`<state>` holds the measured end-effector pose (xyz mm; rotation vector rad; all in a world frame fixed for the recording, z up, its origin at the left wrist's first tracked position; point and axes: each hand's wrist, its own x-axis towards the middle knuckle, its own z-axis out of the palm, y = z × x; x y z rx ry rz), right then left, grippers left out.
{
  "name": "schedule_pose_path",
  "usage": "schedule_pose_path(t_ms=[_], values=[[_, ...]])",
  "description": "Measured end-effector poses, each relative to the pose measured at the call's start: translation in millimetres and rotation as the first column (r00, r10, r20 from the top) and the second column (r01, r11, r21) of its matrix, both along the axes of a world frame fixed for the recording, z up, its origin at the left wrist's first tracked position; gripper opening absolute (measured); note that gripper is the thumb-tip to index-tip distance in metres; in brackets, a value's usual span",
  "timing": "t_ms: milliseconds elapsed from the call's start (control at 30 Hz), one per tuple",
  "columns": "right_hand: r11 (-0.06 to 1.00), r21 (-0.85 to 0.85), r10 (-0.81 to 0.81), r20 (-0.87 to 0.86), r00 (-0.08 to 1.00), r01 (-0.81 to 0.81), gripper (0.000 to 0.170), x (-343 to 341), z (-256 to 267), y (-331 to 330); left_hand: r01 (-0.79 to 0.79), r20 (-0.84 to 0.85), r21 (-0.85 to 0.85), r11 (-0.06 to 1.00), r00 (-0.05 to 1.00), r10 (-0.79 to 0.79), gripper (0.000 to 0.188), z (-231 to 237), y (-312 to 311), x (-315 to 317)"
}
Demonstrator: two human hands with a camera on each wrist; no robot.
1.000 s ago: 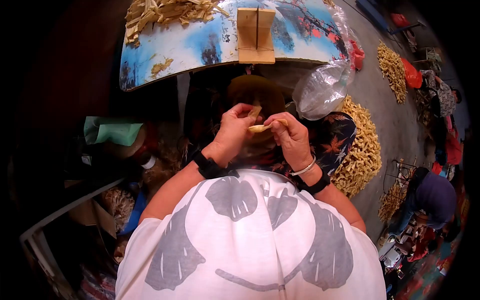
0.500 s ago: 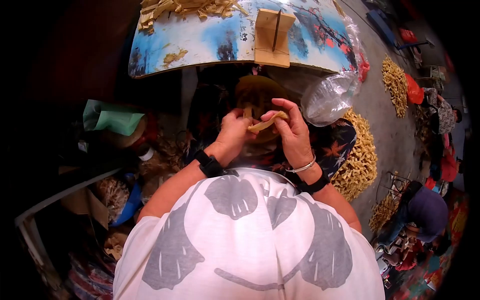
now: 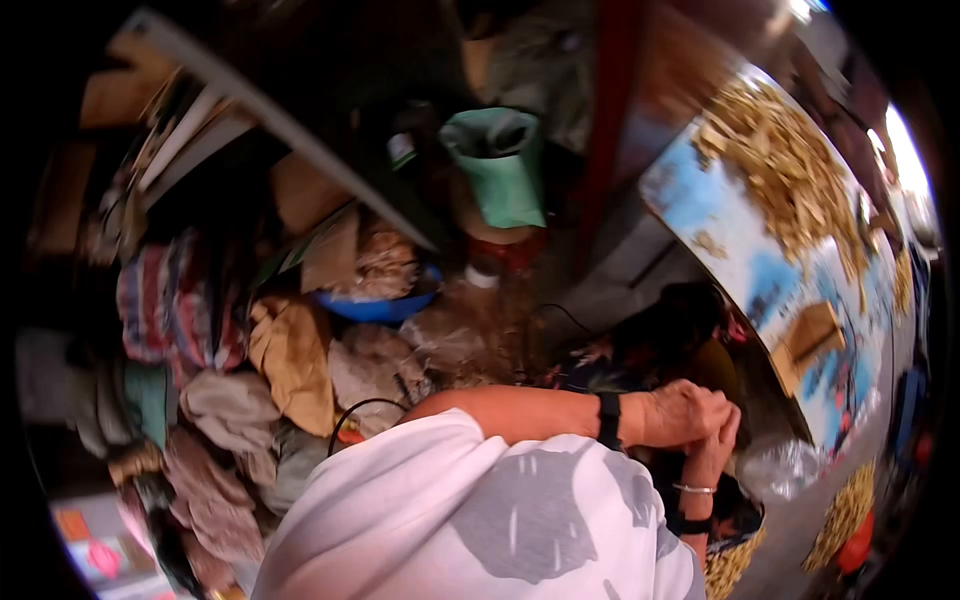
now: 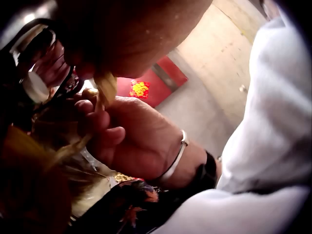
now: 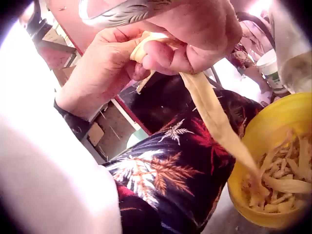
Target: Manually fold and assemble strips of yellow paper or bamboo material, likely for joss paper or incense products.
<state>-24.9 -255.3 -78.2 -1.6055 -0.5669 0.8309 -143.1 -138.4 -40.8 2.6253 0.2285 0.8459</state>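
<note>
My left hand (image 3: 680, 412) and right hand (image 3: 714, 448) are close together over the lap, overlapping in the head view. A long, flat, pale yellow strip (image 5: 210, 109) that looks like tofu skin runs between them. In the right wrist view, my right hand (image 5: 197, 36), with a silver bracelet, pinches the strip where it loops. Close beside it, my left hand (image 5: 100, 68) grips the same loop with thumb and fingers. The strip's tail hangs toward a yellow bucket (image 5: 265, 219) holding many similar strips. Folded strip (image 4: 106, 87) shows between the hands in the left wrist view.
A painted table (image 3: 665, 185) at right bears a heap of strips (image 3: 790, 165) and a wooden stand (image 3: 808, 340). A clear plastic bag (image 3: 785, 468) lies below it. Piles of knotted pieces (image 3: 845, 515) cover the floor. A blue basin (image 3: 375, 308) and cloths (image 3: 290, 355) lie left.
The head view has swung left, so the table and hands now appear at right. The hands, earlier slightly apart with a strip between them, have come together.
</note>
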Motion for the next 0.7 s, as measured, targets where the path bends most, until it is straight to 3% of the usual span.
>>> schedule_pose_path(t_ms=[33, 100, 133, 167, 233, 333, 433, 467, 567, 600, 700], values=[[1.0, 0.017, 0.007, 0.086, 0.996, -0.008, 0.025, -3, -1, 4, -0.018, -0.001, 0.035, 0.999, 1.0, 0.018, 0.034, -7, -3, 0], [1.0, 0.015, 0.007, 0.1, 0.995, -0.009, 0.028, -11, 6, 13, 0.003, 0.017, -0.062, 0.998, 1.0, -0.002, 0.036, -14, -1, -5], [0.99, -0.106, 0.098, 0.011, 0.995, -0.096, 0.026, -10, 18, 12, -0.019, -0.049, -0.09, 0.996, 0.999, 0.014, 0.034, -10, 2, -9], [0.99, -0.106, 0.088, -0.07, 0.994, -0.095, 0.022, -15, 24, 16, -0.051, -0.121, -0.054, 0.997, 0.992, 0.044, 0.03, -6, 5, -11], [0.998, -0.053, 0.034, -0.056, 0.998, -0.037, 0.021, -25, 25, 23, -0.22, -0.163, 0.0, 0.976, 0.962, 0.217, 0.023, -21, 5, -3], [0.973, -0.095, 0.196, -0.137, 0.971, -0.209, 0.025, -30, 42, 26, -0.175, -0.071, -0.209, 0.962, 0.984, 0.164, 0.016, -21, 15, -8], [0.982, -0.098, 0.142, -0.16, 0.977, -0.159, 0.026, -30, 46, 33, -0.079, -0.038, -0.572, 0.816, 0.997, 0.069, 0.013, -15, 14, -14], [0.983, -0.103, 0.128, -0.221, 0.967, -0.154, 0.026, -21, 41, 31, -0.06, -0.042, -0.596, 0.801, 0.998, 0.043, 0.013, -16, 14, -15], [0.949, 0.063, 0.285, -0.588, 0.757, -0.309, 0.03, 3, 40, 27, -0.123, -0.026, -0.513, 0.85, 0.992, 0.127, 0.013, -23, 15, -14], [0.93, 0.065, 0.322, -0.62, 0.716, -0.362, 0.033, -6, 58, 35, -0.146, -0.033, -0.524, 0.839, 0.988, 0.151, 0.016, -27, 18, -12], [0.92, -0.014, 0.322, -0.541, 0.777, -0.392, 0.039, 8, 60, 34, -0.207, 0.043, -0.497, 0.843, 0.964, 0.262, 0.021, -30, 28, -12]])
